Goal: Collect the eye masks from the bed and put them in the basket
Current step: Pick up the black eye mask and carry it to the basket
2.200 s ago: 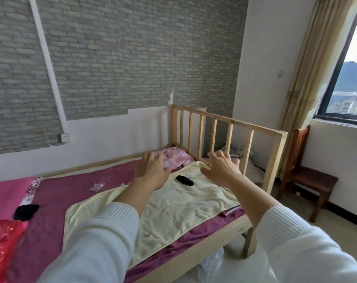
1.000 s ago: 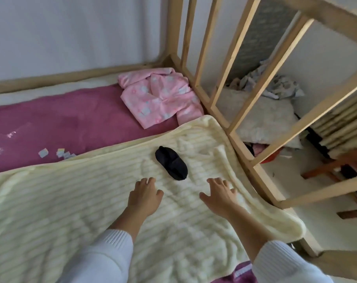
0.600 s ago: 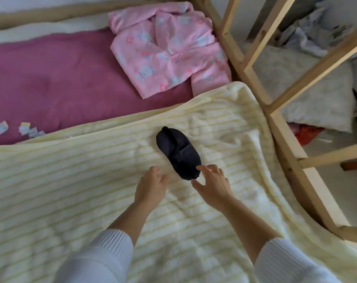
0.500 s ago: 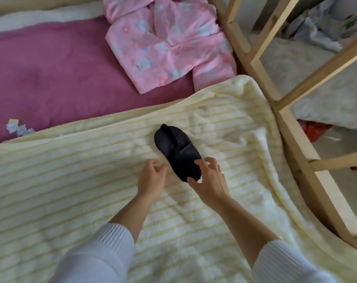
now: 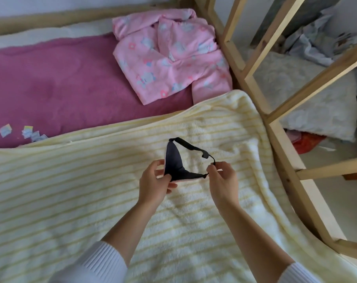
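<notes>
Head view, the only one. Black eye mask [image 5: 174,162] is held just above the cream striped blanket [image 5: 91,190], between both hands, at the foot end of the bed near the wooden rail [image 5: 279,139].

Left hand [image 5: 155,184]: thumb and fingers pinched shut on the near edge of the mask's padded body. This steadies the pad so the far tip stands up instead of flopping.

Right hand [image 5: 222,180]: fingertips closed on the end of the strap [image 5: 190,147], approx. where it joins the pad corner; exact contact is hard to read, prob. the strap loop itself. Pulling here keeps the elastic taut and open, so it cannot snag the blanket pile.

Mask is thus spread between two grips, w/ a pale pink underside showing at the lower edge.

Other items: pink pyjama top [image 5: 169,52] lies on the magenta sheet [image 5: 61,82], well apart from the mask; small paper scraps [image 5: 24,132] sit at the sheet's left. Basket not in view, so the drop-off is not yet done.
</notes>
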{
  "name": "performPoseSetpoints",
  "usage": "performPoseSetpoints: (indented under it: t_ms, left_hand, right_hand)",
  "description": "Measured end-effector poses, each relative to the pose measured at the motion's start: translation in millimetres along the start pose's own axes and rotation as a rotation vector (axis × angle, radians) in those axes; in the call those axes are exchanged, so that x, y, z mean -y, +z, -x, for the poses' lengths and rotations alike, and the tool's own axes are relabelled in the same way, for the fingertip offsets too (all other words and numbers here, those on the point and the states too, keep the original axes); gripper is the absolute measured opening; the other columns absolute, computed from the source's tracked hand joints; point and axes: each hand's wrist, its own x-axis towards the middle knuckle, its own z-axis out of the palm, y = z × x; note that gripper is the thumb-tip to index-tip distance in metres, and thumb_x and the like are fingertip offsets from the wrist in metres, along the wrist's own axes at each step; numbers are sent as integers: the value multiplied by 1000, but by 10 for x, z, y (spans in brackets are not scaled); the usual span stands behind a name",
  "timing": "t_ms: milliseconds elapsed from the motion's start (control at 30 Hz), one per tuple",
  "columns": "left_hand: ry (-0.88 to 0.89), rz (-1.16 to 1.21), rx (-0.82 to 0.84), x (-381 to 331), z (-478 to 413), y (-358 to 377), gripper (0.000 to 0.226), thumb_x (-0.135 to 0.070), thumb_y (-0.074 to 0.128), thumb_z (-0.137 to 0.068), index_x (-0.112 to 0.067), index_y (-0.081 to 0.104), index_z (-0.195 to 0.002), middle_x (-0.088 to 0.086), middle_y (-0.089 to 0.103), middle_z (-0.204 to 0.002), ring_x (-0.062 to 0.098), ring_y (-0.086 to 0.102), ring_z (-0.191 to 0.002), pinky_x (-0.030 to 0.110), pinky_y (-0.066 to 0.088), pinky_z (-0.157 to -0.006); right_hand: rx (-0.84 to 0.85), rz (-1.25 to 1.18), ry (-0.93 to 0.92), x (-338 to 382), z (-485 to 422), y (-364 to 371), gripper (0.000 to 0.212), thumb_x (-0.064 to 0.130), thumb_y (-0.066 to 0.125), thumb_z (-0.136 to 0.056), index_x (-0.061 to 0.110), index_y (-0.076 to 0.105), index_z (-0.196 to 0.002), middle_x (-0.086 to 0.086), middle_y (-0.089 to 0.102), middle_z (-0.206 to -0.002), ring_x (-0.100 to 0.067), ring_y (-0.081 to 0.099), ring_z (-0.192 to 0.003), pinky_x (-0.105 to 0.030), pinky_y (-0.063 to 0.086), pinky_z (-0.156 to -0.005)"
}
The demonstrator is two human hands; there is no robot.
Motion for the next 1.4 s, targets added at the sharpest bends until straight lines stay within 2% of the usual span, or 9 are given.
performPoseSetpoints:
  t_ms: [233,433,600,833,900,1033,1100,1233,1400]
  left_hand:
    - [6,56,149,-488,1216,-587,38,-12,52,-87,-39,77,-77,-4,79,-77,20,77,-68,17,52,-46]
    - [46,163,228,-732,2215,-1111,24,-27,59,-80,-25,77,-96,8,77,-91,23,75,-78,29,57,-65]
    - [283,-181,211,-935,2799,-1423,23,-36,74,-73,-38,70,-95,-5,72,-85,7,65,-57,19,50,-50]
    - [267,-477,247,-1030,3222,-1867,5,-28,63,-69,-24,60,-67,-10,58,-60,9,57,-53,25,48,-49]
    - [348,-523,181,-1033,3325,-2026,9,-24,60,-64,-21,52,-61,-10,48,-58,12,44,-54,27,37,-52]
    - [455,-524,105,-1002,3513,-2447,24,-27,56,-62,-9,55,-77,-5,49,-67,14,42,-61,31,34,-59]
    - [523,-528,71,-951,3596,-2712,25,-28,55,-62,-7,54,-77,-5,46,-67,13,39,-61,31,33,-59]
    - [681,-648,32,-789,3759,-3308,17,-16,50,-67,-23,40,-56,-9,39,-53,8,33,-52,22,25,-49]
    - [722,-565,-45,-610,3846,-3905,13,-13,47,-68,-7,58,-65,17,55,-63,11,41,-55,31,33,-53]
  right_hand:
    - [233,-355,114,576,960,-479,15,8,41,-93,5,55,-87,-17,65,-71,-20,60,-49,-28,40,-43]
    - [395,-576,74,994,1838,-822,16,4,50,-92,5,55,-76,-14,63,-63,-25,66,-54,-27,54,-50]
    - [569,-565,6,1294,2387,-894,8,7,55,-90,1,61,-91,-10,69,-69,-19,65,-57,-26,48,-51]
    - [542,-453,-159,1616,2872,-1025,23,13,57,-88,20,72,-104,-1,77,-95,-12,57,-71,-22,36,-55]
    - [478,-277,-263,1695,3016,-1040,25,19,59,-87,24,71,-108,2,74,-94,-18,65,-87,-22,43,-62]
    - [218,839,-821,1730,3334,-903,42,22,44,-87,16,53,-128,-1,67,-100,-30,52,-111,-34,43,-82]
    - [181,1119,-874,1767,3598,-767,37,22,37,-90,15,55,-122,-10,67,-107,-31,53,-111,-38,40,-82]
    - [265,1187,-738,1876,4159,-440,26,24,51,-87,12,65,-106,-10,72,-100,-28,66,-95,-33,49,-73]
    - [815,939,-519,1931,4904,-12,42,47,78,-64,10,79,-83,-6,73,-72,-11,51,-65,-31,38,-63]
